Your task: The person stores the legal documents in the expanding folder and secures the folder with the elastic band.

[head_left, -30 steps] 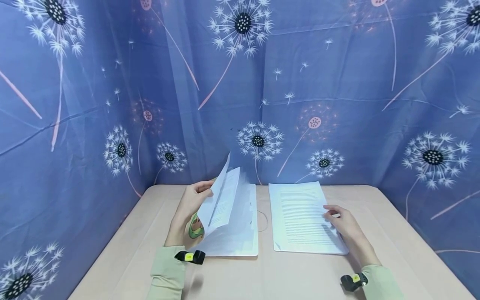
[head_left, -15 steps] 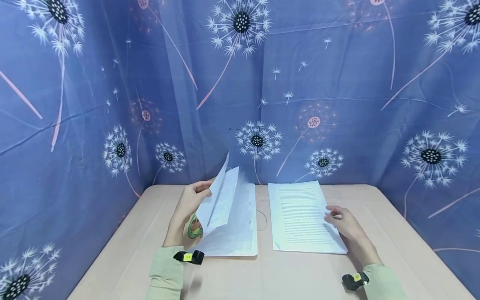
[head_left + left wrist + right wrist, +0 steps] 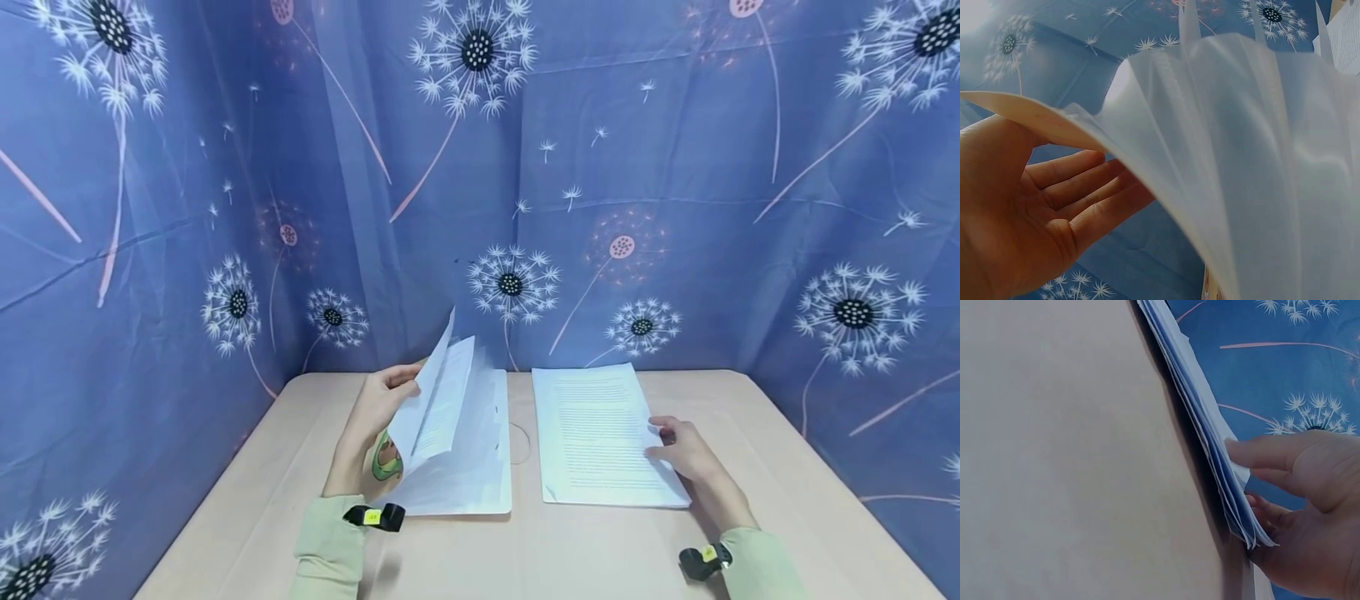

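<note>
My left hand (image 3: 375, 407) holds up the front cover of a folder with clear plastic sleeves (image 3: 1241, 144), thumb on the inner side and fingers behind. Several sleeves fan upward, and printed sheets show in them. The rest of the folder (image 3: 472, 492) lies flat on the table. A green and brown cartoon picture (image 3: 386, 458) shows on the cover's outside. To the right lies a stack of printed paper (image 3: 592, 433). At its right edge my right hand (image 3: 686, 450) grips the stack, thumb over the top sheet and curled fingers at the side. Its layered page edges (image 3: 1204, 431) show in the right wrist view.
A pale table (image 3: 570, 550) carries both things, with a narrow gap between folder and stack. Blue cloth with dandelion prints (image 3: 600, 167) hangs behind the table and along both sides. Each wrist wears a small black camera.
My right thumb has moved away from the index finger, lower along the stack's edge. The left hand and the raised cover hold nearly still. The head view has shifted slightly.
</note>
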`<move>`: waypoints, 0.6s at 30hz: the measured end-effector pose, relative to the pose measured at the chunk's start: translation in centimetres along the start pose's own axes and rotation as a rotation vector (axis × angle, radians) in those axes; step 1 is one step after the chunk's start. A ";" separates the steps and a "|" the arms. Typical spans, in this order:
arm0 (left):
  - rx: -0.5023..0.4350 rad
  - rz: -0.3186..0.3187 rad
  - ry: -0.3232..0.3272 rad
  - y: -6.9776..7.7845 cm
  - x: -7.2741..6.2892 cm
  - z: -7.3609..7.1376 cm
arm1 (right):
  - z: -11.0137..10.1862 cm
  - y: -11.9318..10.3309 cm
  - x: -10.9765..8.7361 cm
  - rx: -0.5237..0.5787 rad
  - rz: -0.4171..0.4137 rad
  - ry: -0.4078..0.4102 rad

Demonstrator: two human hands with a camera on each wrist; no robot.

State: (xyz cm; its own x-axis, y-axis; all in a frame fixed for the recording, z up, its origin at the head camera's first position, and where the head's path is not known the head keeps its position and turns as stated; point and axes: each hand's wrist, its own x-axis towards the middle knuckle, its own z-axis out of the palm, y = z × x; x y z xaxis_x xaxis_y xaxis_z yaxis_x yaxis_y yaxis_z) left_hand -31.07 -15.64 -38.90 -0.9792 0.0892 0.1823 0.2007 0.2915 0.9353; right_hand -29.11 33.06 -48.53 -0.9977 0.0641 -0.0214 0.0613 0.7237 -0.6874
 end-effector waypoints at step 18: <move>-0.019 0.012 0.014 -0.1 0.2 -0.1 | 0.0 0.6 0.2 -0.007 0.066 0.044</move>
State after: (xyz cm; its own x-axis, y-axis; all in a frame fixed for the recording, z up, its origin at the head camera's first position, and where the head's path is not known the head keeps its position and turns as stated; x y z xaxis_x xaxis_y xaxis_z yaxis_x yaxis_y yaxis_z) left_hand -31.29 -15.72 -38.98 -0.9770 0.0795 0.1979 0.2122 0.2726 0.9384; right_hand -29.23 33.52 -48.90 -0.9893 0.1416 -0.0342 0.1268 0.7219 -0.6803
